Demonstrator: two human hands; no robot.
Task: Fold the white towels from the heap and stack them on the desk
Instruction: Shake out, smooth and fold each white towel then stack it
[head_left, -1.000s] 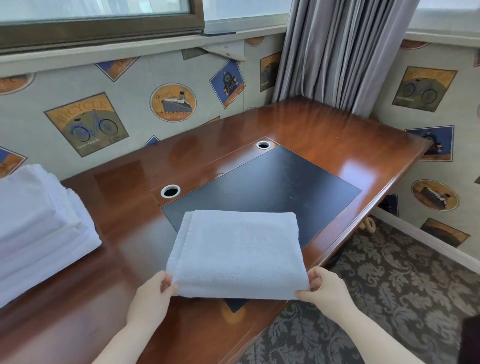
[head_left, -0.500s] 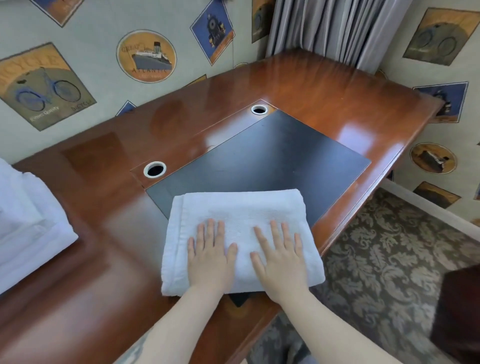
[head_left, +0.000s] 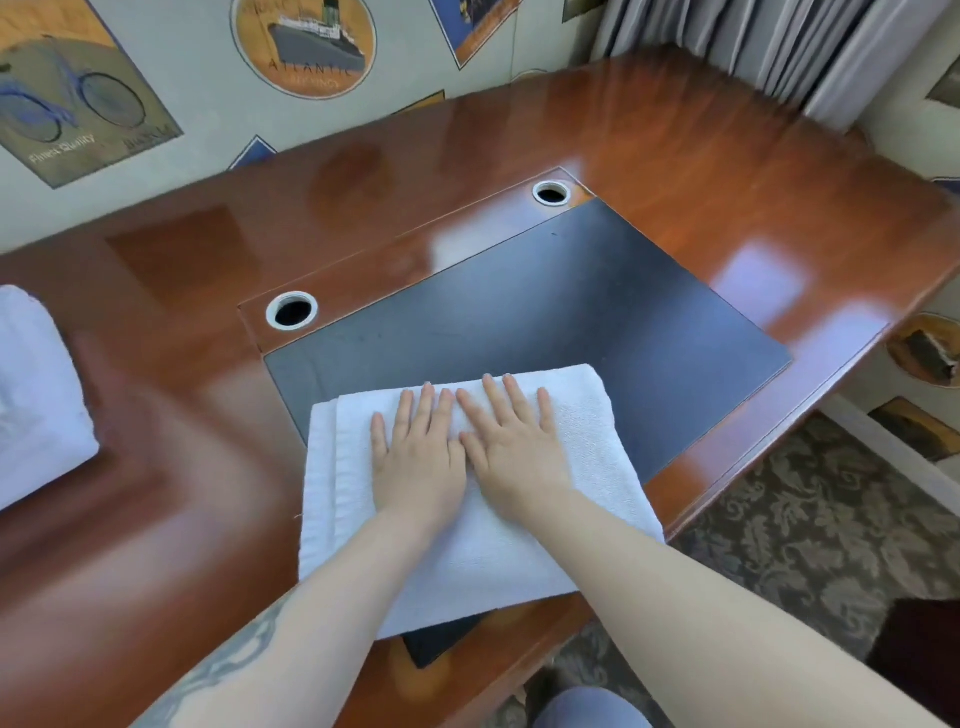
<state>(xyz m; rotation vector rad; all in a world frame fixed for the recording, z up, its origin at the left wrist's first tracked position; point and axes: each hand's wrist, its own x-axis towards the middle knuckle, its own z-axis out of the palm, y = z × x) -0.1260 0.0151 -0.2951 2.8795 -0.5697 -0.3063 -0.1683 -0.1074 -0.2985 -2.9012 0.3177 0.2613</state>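
A folded white towel (head_left: 597, 457) lies on the front part of the glossy wooden desk (head_left: 182, 415), partly over the black desk pad (head_left: 571, 312). My left hand (head_left: 418, 457) and my right hand (head_left: 511, 447) lie flat on top of it, side by side, fingers straight and pointing away from me. Both palms press on the towel's middle and far half. At the left edge of the view sits a stack of folded white towels (head_left: 36, 405), only partly in frame.
Two round cable holes (head_left: 292, 310) (head_left: 551, 193) sit behind the pad. A papered wall runs behind the desk, grey curtains (head_left: 753, 47) hang at the far right corner. Patterned carpet (head_left: 805, 519) lies beyond the desk's right edge. A dark seat corner (head_left: 919, 644) shows bottom right.
A second ago both hands held the towel's near corners. They then moved onto its top and have slid farther away from me and closer together. The camera tilted down.
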